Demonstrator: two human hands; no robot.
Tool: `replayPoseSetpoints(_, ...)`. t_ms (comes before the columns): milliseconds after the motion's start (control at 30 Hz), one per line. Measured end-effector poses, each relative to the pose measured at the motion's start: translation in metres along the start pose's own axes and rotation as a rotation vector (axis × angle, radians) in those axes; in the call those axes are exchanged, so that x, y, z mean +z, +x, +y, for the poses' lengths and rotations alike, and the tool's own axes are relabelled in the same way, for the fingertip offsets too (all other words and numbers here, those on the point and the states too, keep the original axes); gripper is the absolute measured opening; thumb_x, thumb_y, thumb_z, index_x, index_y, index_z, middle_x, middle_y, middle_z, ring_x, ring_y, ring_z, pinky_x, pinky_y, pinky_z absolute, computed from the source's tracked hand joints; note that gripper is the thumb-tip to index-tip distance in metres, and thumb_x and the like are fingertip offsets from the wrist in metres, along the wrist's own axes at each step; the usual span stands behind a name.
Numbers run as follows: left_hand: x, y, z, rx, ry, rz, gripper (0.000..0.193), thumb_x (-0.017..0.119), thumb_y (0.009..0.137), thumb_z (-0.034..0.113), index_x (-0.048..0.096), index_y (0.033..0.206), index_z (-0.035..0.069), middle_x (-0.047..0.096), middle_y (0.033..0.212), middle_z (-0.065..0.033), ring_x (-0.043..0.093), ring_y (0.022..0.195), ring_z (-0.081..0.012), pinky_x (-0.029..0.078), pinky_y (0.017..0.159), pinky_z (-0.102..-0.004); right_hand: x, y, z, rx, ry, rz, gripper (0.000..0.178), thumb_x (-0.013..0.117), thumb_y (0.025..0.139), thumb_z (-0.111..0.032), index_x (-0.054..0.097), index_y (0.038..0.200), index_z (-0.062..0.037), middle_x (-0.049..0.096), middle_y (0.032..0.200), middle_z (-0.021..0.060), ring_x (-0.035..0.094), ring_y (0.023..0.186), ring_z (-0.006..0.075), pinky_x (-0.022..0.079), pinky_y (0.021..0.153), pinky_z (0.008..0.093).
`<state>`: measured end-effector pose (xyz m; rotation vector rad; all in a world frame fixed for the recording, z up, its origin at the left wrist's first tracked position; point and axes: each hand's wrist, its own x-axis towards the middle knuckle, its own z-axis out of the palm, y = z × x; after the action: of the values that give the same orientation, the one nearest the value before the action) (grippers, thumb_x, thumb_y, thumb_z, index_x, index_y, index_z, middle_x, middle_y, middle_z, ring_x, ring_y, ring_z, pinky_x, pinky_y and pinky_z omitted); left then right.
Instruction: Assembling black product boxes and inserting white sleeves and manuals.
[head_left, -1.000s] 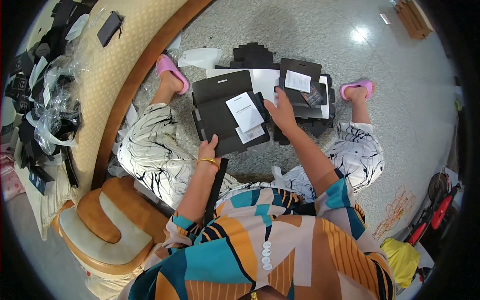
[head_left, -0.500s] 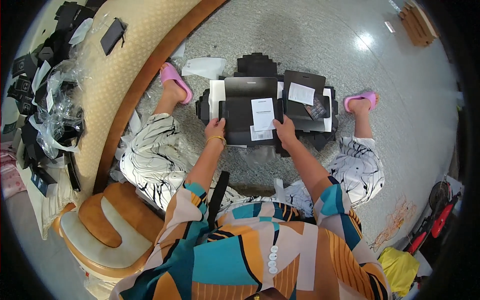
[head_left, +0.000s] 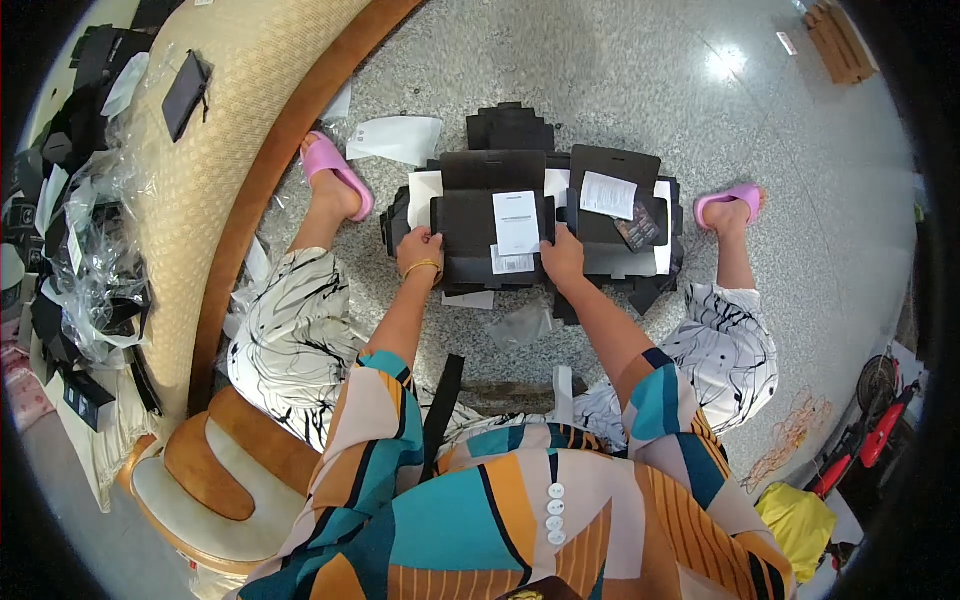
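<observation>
An open black cardboard box (head_left: 470, 230) with its lid folded back lies in front of me. At its near left corner my left hand (head_left: 418, 254) grips the side with closed fingers. My right hand (head_left: 562, 260) is closed on the box's right side, thumb toward the inside. A white printed leaflet (head_left: 516, 222) rests in the box, overlapping a smaller white slip (head_left: 512, 264). Just right of it sits a second open black box (head_left: 600, 258), holding a white leaflet (head_left: 608, 196) and a dark printed card (head_left: 636, 230). Flattened black cartons (head_left: 508, 130) show beneath and behind.
Pink slippers (head_left: 338, 175) are on my feet either side. A white sheet (head_left: 395, 138) lies on the speckled floor, clear plastic (head_left: 520, 325) nearer me. At left, a cream cushioned surface (head_left: 240, 120) bears black packaging and plastic wrap (head_left: 105, 260). A brown-and-cream stool (head_left: 215, 480) stands near left.
The whole view has shifted slightly. The held box has moved a little left, away from the second box, and more of a white sheet shows under its near edge. Both hands keep their grip.
</observation>
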<state>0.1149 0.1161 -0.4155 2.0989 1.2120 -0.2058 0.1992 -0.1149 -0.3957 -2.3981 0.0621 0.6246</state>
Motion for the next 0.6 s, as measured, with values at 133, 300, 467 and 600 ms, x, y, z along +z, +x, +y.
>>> replayPoseSetpoints(133,-0.008,-0.011,0.017,0.010,0.017,-0.016,0.024,0.065,0.069,0.015,0.062,0.089,0.002,0.063,0.076,-0.0107,0.062,0.063,-0.0175,0.049,0.062,-0.0293,-0.009,-0.005,-0.007,-0.006,-0.087,0.022,0.032,0.054,0.072,-0.008,0.046,0.102,0.0003,0.058,0.083,0.0259,0.056,0.080,0.0420,0.044,0.071,0.0482)
replayPoseSetpoints(300,-0.002,-0.010,0.000,0.064,-0.016,0.064,0.032,0.066,0.068,0.015,0.059,0.097,0.003,0.063,0.076,-0.0114,0.062,0.062,-0.0193,0.049,0.062,-0.0311,-0.016,-0.015,-0.016,-0.067,-0.093,0.028,0.036,0.054,0.072,-0.005,0.043,0.105,0.0012,0.057,0.083,0.0261,0.056,0.079,0.0418,0.044,0.071,0.0480)
replayPoseSetpoints(467,-0.021,-0.042,0.031,0.128,-0.090,0.175,0.051,0.066,0.067,0.013,0.048,0.114,0.007,0.060,0.093,-0.0137,0.061,0.077,-0.0245,0.047,0.070,-0.0332,-0.030,-0.031,-0.019,-0.214,-0.014,0.167,0.042,0.054,0.071,-0.002,0.041,0.110,0.0046,0.050,0.100,0.0267,0.051,0.091,0.0407,0.043,0.078,0.0439)
replayPoseSetpoints(600,-0.027,-0.058,0.040,0.615,0.188,0.231,0.063,0.068,0.065,0.013,0.041,0.121,0.008,0.042,0.120,-0.0161,0.043,0.107,-0.0318,0.037,0.088,-0.0390,-0.040,-0.046,-0.027,-0.488,-0.195,0.195,0.048,0.055,0.069,-0.001,0.039,0.114,0.0043,0.040,0.113,0.0244,0.041,0.104,0.0391,0.036,0.088,0.0425)
